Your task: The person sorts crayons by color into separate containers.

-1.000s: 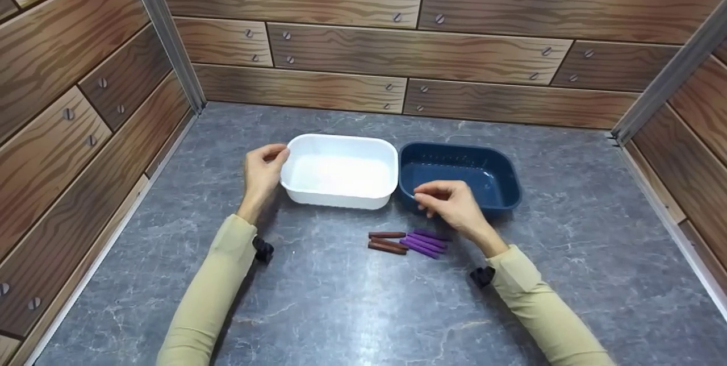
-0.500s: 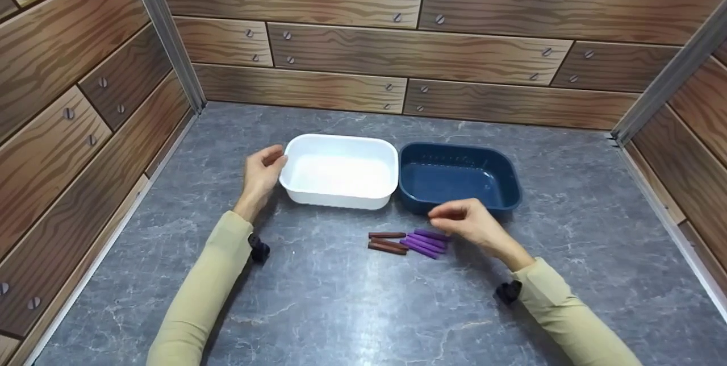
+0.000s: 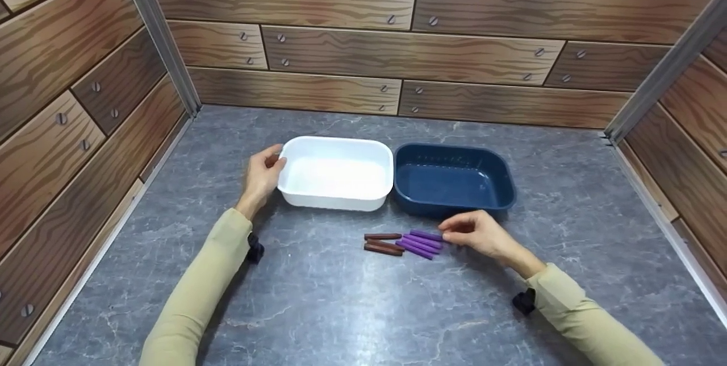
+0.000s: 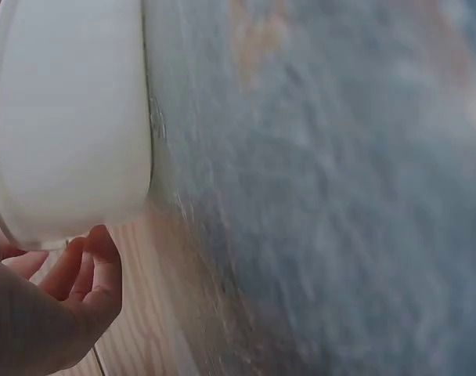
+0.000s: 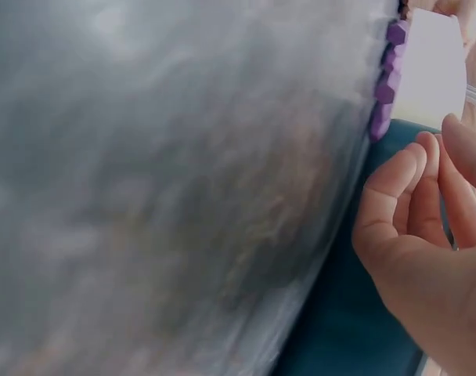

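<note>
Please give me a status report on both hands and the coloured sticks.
Left hand at the white tub's left end. Right hand close to the purple sticks, none lifted. Brown sticks beside them; nothing visibly in the way.

White container [image 4: 70, 117]: shown side-on at upper left, partly cut off by the frame's edge.
Left hand [image 4: 54, 309]: seen at lower left, fingers bent, fingertips placed at the container's rim.
Grey marbled surface [image 4: 324, 196]: blurred; the right side is filled by it.
Wood-grain panel [image 4: 140, 313]: glimpsed beside the hand.
</note>
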Tool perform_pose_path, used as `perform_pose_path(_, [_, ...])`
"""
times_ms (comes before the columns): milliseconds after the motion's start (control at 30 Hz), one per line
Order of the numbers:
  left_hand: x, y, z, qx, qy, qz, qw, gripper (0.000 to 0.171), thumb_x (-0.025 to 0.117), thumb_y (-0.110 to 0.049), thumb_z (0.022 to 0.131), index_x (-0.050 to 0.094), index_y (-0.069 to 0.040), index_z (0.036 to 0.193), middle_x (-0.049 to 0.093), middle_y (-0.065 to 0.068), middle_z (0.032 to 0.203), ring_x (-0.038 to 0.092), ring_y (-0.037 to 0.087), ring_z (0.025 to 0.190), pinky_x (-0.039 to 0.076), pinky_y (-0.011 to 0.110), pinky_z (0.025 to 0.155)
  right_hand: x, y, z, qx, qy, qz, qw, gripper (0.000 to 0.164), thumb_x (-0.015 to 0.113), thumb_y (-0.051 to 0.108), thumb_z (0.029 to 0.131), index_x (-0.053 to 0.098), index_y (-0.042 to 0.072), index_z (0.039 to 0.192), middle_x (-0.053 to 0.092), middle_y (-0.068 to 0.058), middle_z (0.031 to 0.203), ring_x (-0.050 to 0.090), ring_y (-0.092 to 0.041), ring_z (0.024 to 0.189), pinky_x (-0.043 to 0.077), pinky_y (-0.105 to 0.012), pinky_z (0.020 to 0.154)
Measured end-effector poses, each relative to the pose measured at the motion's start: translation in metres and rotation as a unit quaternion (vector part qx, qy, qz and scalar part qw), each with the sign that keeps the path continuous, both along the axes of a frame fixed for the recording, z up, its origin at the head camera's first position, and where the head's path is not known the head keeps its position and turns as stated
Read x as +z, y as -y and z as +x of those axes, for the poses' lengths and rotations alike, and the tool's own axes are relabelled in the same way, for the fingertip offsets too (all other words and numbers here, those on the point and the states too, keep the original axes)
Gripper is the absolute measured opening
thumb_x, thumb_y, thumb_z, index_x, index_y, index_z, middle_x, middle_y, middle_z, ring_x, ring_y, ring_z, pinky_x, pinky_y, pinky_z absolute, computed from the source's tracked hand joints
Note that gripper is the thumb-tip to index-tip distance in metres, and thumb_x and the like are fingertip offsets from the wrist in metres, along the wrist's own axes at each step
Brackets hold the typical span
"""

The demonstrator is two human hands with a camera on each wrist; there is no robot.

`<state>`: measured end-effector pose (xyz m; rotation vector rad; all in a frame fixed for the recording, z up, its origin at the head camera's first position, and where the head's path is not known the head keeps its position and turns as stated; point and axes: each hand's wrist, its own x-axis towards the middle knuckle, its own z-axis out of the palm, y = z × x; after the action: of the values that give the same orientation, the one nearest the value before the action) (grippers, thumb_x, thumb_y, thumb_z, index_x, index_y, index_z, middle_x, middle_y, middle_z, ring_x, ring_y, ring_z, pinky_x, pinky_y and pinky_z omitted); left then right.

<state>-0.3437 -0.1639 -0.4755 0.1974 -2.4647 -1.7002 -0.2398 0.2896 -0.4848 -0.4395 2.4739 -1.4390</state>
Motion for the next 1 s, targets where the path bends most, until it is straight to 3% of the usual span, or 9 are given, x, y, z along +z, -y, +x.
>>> perform_pose_path(333, [-0.004,0.001,0.001,-0.014,-0.018,-0.092,0.9955,0.041,0.051,-0.022,0.102,0.053,-0.01,0.141,0.057,0.015,0.139,0.057,0.028,0.126,0.05,0.041,0.1,-0.007,0.002,0.002,-0.011,0.008,0.006,1.0,0.027,0.075,0.012,0.086,0.073,-0.003,0.109,0.073,-0.018,0.098,0.06,-0.003,0.071,0.051,-0.022,0.061])
perform_pose_path(633, [-0.003,0.001,0.003,-0.02,-0.039,-0.107,0.9933,0.041,0.05,-0.019,0.102,0.053,-0.007,0.141,0.059,0.017,0.137,0.063,0.028,0.117,0.054,0.042,0.092,-0.008,0.003,-0.001,-0.01,0.004,0.005,1.0,0.028,0.077,0.01,0.083,0.073,-0.004,0.107,0.073,-0.019,0.095,0.061,-0.003,0.074,0.05,-0.018,0.061])
perform_pose_path(767, [-0.002,0.0,0.002,-0.022,-0.036,-0.104,0.9937,0.042,0.05,-0.02,0.102,0.052,-0.007,0.142,0.058,0.017,0.138,0.062,0.028,0.118,0.055,0.041,0.093,-0.003,0.002,-0.003,0.006,0.001,0.019,1.0,0.028,0.079,0.009,0.081,0.074,-0.003,0.106,0.073,-0.018,0.093,0.061,-0.005,0.075,0.05,-0.017,0.063])
perform_pose_path(1000, [-0.001,0.001,0.002,-0.024,-0.038,-0.103,0.9937,0.042,0.05,-0.02,0.102,0.053,-0.007,0.142,0.059,0.017,0.136,0.063,0.029,0.117,0.055,0.043,0.092,-0.009,-0.005,-0.011,0.043,-0.021,0.052,0.998,0.029,0.082,0.013,0.078,0.076,0.001,0.104,0.075,-0.014,0.096,0.064,-0.005,0.077,0.052,-0.017,0.067])
